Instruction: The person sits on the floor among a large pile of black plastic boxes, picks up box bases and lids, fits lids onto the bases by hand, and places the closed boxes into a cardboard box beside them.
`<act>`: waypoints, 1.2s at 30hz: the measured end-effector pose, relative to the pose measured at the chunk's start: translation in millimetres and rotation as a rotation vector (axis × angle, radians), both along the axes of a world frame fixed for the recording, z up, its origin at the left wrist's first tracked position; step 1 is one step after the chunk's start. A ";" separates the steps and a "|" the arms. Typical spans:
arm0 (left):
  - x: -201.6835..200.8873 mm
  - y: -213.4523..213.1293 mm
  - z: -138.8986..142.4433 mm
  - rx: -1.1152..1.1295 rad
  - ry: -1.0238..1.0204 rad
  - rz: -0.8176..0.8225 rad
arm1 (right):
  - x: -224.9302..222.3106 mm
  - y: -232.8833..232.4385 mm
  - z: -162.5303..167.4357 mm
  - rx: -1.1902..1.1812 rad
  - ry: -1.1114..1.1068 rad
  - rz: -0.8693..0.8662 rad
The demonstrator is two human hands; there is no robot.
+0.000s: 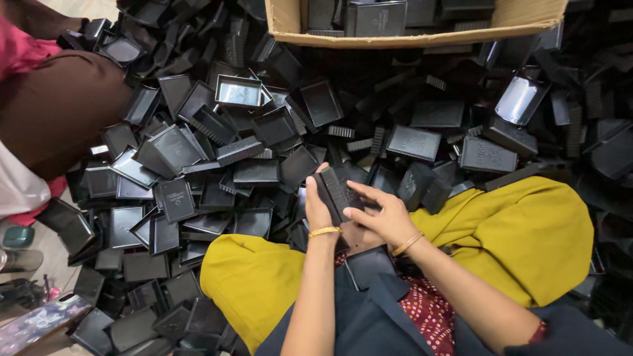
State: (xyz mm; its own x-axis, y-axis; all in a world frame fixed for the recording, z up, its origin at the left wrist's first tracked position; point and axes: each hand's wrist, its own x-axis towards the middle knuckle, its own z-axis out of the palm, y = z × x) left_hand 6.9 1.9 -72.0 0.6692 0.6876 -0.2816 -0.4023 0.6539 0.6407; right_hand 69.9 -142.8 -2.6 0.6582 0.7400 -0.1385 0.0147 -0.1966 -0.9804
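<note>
Black plastic everywhere: your left hand (318, 209) grips a ridged black case (336, 191) above your lap, while your right hand (386, 217) rests its fingers on it, pressing the halves together. Next calls for a firm, even squeeze.

A heap of glossy black moulded plastic trays (175, 148) covers the ground, a few catching pale grey-white glare. The ribbed black plastic piece (335, 192) matches them. A tan brown corrugated cardboard box (290, 26) sits at the top. Thin gold bangles (325, 231) ring both wrists. Mustard yellow cloth trousers (527, 231) cover the knees, under a dark navy apron (376, 316) and a red fabric with small white dots (428, 310). A neighbouring person wears dark brown cloth (59, 105) with bright pink cloth (23, 49).
</note>
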 end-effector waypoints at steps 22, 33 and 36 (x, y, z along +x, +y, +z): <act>-20.2 17.3 35.7 0.878 0.709 0.288 | 42.6 15.0 64.0 -0.250 -0.344 0.135; 6.4 12.6 -35.1 1.708 0.708 -0.185 | 46.7 -28.7 -20.6 -0.391 -0.732 0.506; 43.4 8.9 -60.4 2.198 0.734 -0.402 | 18.4 -49.6 -62.6 -0.519 -0.787 0.427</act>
